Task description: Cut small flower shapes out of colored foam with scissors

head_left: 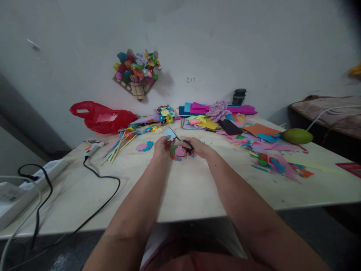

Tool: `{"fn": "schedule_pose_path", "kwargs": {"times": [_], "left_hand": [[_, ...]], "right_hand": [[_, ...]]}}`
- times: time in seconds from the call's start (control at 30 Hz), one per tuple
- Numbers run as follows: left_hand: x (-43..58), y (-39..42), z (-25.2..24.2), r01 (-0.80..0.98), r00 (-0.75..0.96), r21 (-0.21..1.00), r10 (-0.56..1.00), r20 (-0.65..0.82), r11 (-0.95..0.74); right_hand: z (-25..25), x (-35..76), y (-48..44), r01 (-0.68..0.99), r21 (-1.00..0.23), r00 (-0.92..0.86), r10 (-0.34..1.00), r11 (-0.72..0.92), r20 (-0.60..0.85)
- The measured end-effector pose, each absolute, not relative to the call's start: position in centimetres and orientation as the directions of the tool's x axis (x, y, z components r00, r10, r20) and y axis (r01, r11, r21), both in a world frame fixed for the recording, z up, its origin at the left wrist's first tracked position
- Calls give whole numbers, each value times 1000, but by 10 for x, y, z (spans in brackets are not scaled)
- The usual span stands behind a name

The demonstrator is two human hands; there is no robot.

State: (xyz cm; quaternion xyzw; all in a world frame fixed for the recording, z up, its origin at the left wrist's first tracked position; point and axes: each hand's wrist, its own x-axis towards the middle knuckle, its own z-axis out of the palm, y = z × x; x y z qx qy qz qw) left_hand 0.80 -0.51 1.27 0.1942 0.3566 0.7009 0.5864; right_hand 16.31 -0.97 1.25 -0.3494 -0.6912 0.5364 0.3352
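Note:
Between the fingers of my left hand is a light blue piece of paper, held up off the table. My right hand is closed round the dark handles of a pair of scissors, whose blades point to the upper left at the paper's edge. Under and between the hands lies a ring-shaped tape roll in green and orange, with pink paper at its middle and small scraps around it. Left of my left hand lie pink and blue scalloped paper pieces.
A glue gun with a black cord lies left, near a white power strip. Behind are thin sticks, a red plastic bag and paper flowers. Paper scraps, a phone and a green mango-like fruit lie right.

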Motion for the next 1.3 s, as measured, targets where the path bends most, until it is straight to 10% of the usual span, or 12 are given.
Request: {"fn": "schedule_pose_path", "kwargs": {"times": [1.3], "left_hand": [[4,-7,15,-649,-191,760,968,-165,1]], "right_hand": [[14,164,-8,143,-976,-509,858,161,67]]}}
